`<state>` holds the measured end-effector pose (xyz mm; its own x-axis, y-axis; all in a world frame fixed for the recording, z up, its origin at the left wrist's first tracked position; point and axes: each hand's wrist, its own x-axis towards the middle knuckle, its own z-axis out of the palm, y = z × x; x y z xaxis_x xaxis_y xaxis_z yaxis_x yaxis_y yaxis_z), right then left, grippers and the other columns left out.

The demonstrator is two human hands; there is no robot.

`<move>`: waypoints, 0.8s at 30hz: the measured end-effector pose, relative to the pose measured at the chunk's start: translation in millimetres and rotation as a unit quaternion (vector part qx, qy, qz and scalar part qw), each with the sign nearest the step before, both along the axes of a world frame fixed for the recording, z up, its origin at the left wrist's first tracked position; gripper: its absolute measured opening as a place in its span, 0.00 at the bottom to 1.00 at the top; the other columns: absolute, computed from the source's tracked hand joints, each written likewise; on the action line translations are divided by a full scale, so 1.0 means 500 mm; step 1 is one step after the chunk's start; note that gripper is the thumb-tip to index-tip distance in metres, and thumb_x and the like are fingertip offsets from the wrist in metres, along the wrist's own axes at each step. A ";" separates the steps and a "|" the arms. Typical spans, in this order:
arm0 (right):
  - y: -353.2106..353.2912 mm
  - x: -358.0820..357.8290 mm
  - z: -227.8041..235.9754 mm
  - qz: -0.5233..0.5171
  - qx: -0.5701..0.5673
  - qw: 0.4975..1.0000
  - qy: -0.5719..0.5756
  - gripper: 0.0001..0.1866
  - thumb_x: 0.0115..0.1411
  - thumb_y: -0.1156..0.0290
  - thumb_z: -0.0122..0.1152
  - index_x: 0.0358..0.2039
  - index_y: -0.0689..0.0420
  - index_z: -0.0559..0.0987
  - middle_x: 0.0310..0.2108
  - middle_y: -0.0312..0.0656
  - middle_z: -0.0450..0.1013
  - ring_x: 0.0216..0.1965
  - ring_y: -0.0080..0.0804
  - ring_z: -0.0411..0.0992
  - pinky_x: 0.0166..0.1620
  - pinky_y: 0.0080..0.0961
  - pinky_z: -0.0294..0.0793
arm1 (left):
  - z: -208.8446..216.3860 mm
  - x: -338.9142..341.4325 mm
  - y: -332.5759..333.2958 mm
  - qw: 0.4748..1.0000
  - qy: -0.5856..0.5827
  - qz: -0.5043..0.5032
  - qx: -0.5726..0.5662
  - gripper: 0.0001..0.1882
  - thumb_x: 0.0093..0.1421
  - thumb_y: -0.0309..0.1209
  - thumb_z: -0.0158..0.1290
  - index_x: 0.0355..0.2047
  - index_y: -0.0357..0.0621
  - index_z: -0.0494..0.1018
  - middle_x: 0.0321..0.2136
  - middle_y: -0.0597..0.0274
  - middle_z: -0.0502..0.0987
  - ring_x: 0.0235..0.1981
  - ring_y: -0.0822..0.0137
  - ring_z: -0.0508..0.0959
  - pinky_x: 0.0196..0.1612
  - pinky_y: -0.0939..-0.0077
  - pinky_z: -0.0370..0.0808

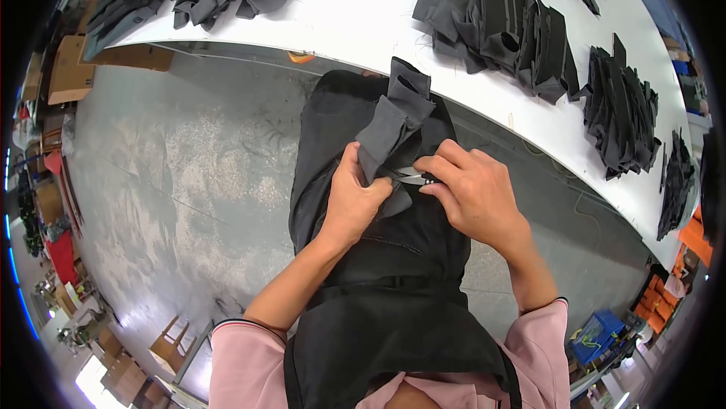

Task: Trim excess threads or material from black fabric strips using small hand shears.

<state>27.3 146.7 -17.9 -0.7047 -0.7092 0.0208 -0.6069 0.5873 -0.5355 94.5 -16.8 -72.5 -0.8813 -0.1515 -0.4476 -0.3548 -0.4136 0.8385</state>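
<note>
In the head view, the left hand [352,201] is pinching a folded grey fabric piece [395,118], fingers closed around its lower end, just off the white tabletop's [363,8] near edge, over a black apron [378,288]. The right hand [473,193] is gripping small thread snips [412,177], their blades touching the fabric's base. Piles of dark cut pieces [499,19] are lying along the tabletop's far side and right end.
</note>
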 end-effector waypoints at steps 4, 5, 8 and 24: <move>0.004 -0.003 0.009 0.014 0.036 0.999 -0.007 0.13 0.44 0.73 0.66 0.32 0.54 0.75 0.27 0.35 0.67 0.27 0.35 0.71 0.29 0.31 0.66 | 0.012 -0.002 0.005 1.000 -0.024 0.004 0.012 0.24 0.47 0.18 0.48 0.48 0.34 0.63 0.42 0.60 0.70 0.44 0.72 0.69 0.50 0.80 0.64; 0.004 -0.003 0.008 0.023 0.026 0.999 -0.003 0.12 0.44 0.73 0.66 0.31 0.54 0.75 0.27 0.35 0.67 0.26 0.35 0.71 0.29 0.31 0.66 | 0.010 -0.001 0.005 1.000 -0.025 0.004 0.011 0.24 0.47 0.18 0.48 0.48 0.34 0.63 0.42 0.60 0.70 0.44 0.72 0.69 0.50 0.80 0.64; 0.004 -0.003 0.011 0.029 0.019 0.999 0.005 0.12 0.45 0.73 0.66 0.31 0.54 0.75 0.27 0.35 0.67 0.26 0.35 0.70 0.29 0.31 0.66 | 0.005 -0.001 0.002 0.999 -0.039 -0.011 0.021 0.26 0.47 0.19 0.49 0.50 0.33 0.61 0.42 0.60 0.70 0.43 0.72 0.69 0.49 0.80 0.65; -0.101 0.052 -0.087 -0.245 -0.469 0.737 -0.419 0.13 0.56 0.81 0.58 0.41 0.61 0.67 0.35 0.38 0.70 0.33 0.20 0.71 0.38 0.16 0.71 | -0.016 -0.011 -0.040 0.992 0.017 -0.004 0.129 0.23 0.62 0.38 0.53 0.51 0.38 0.61 0.44 0.59 0.66 0.42 0.67 0.73 0.47 0.73 0.72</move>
